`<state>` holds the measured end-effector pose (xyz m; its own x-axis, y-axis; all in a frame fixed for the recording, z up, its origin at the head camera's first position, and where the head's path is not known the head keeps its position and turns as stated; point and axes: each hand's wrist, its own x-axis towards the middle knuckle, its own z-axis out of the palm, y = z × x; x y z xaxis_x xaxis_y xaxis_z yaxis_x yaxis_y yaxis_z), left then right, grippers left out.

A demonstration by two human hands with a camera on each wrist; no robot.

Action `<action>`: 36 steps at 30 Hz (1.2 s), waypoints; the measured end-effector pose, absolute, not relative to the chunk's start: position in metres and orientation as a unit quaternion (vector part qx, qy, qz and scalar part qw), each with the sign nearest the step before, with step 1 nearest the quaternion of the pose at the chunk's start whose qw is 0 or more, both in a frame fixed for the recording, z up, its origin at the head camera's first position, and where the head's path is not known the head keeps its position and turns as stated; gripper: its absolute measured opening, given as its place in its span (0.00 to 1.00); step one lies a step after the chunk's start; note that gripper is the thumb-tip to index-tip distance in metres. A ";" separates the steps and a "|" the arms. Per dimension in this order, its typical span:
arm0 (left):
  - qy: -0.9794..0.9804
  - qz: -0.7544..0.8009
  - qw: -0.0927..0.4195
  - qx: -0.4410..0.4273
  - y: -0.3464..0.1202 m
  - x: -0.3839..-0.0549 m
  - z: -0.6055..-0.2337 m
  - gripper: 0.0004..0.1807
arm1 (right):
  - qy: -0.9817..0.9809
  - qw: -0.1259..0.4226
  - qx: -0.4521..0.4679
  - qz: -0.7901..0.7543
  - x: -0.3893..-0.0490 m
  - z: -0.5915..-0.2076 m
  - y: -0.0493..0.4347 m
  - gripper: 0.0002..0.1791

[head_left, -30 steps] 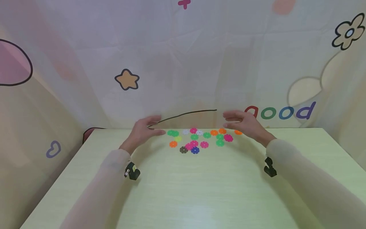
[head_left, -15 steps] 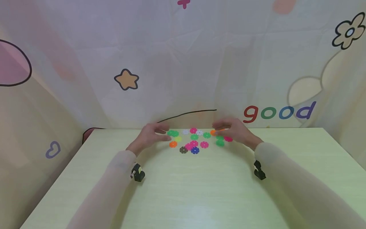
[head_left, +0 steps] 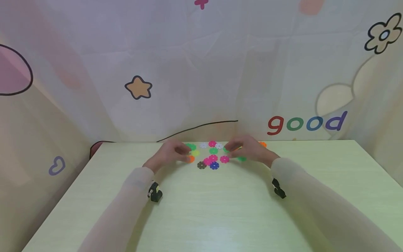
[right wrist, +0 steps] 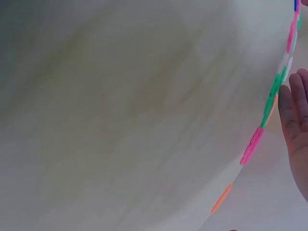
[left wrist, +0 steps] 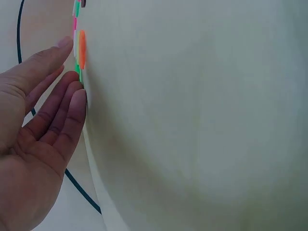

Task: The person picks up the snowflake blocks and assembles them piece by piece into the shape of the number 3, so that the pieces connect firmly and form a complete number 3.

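Flat, notched plastic discs in several colours lie at the far side of the table. My left hand [head_left: 170, 153] is at their left edge, its fingertips overlapping an orange disc [head_left: 191, 159] and close to a green disc [head_left: 191, 146]. In the left wrist view that hand [left wrist: 45, 106] has thumb and fingers apart with nothing between them. My right hand [head_left: 248, 149] hovers over the right part of the group, hiding some discs, with a pink disc [head_left: 224, 159] just beyond its thumb. The right wrist view has its fingers [right wrist: 290, 113] fairly straight, beside green discs [right wrist: 271, 101].
A blue disc [head_left: 214, 166] and a dark brown disc [head_left: 202, 165] lie nearest on the pale table [head_left: 207, 210]. Another orange disc [head_left: 263, 144] sits to the right, behind my right hand. A printed curtain [head_left: 201, 77] hangs behind the far edge.
Both hands have moved inward and down, nearer to each other and to the discs. My right hand now covers discs that showed earlier. The visible discs look unmoved.
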<state>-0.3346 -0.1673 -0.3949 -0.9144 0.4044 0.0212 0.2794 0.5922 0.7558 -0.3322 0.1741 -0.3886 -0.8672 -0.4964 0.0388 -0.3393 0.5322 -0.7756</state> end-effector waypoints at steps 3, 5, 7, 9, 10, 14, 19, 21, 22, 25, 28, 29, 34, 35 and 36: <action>0.891 0.402 0.080 0.194 -0.165 -0.335 -0.396 0.20 | 0.869 0.104 -0.243 -0.417 -0.332 -0.390 0.171 0.19; 0.895 0.396 0.082 0.190 -0.164 -0.334 -0.396 0.19 | 0.870 0.110 -0.248 -0.412 -0.333 -0.390 0.169 0.20; 0.899 0.388 0.086 0.183 -0.162 -0.334 -0.396 0.18 | 0.872 0.113 -0.250 -0.406 -0.333 -0.391 0.166 0.20; 0.902 0.384 0.091 0.176 -0.161 -0.334 -0.396 0.18 | 0.879 0.111 -0.249 -0.391 -0.333 -0.392 0.164 0.19; 0.903 0.380 0.094 0.175 -0.160 -0.334 -0.396 0.17 | 0.884 0.110 -0.246 -0.383 -0.333 -0.392 0.163 0.18; 0.909 0.365 0.096 0.176 -0.159 -0.334 -0.396 0.15 | 0.901 0.104 -0.237 -0.348 -0.335 -0.393 0.160 0.15; 0.910 0.354 0.099 0.190 -0.159 -0.334 -0.395 0.14 | 0.910 0.103 -0.232 -0.328 -0.334 -0.392 0.158 0.11; 0.909 0.354 0.105 0.194 -0.158 -0.333 -0.393 0.15 | 0.910 0.103 -0.228 -0.330 -0.333 -0.391 0.158 0.10; 0.908 0.354 0.107 0.197 -0.158 -0.333 -0.392 0.15 | 0.911 0.102 -0.226 -0.330 -0.333 -0.391 0.158 0.10; 0.907 0.353 0.111 0.201 -0.156 -0.331 -0.390 0.16 | 0.909 0.098 -0.222 -0.338 -0.332 -0.392 0.159 0.09; 0.908 0.354 0.109 0.197 -0.154 -0.330 -0.389 0.16 | 0.907 0.088 -0.222 -0.348 -0.331 -0.391 0.161 0.07; 0.908 0.355 0.107 0.195 -0.154 -0.329 -0.390 0.16 | 0.905 0.084 -0.223 -0.353 -0.331 -0.391 0.162 0.06; 0.904 0.379 0.087 0.176 -0.154 -0.327 -0.393 0.14 | 0.899 0.058 -0.219 -0.376 -0.326 -0.385 0.164 0.05; 0.904 0.384 0.081 0.172 -0.154 -0.327 -0.393 0.14 | 0.898 0.052 -0.216 -0.380 -0.325 -0.384 0.165 0.05; 0.902 0.391 0.075 0.167 -0.154 -0.326 -0.393 0.13 | 0.897 0.045 -0.214 -0.384 -0.324 -0.383 0.165 0.05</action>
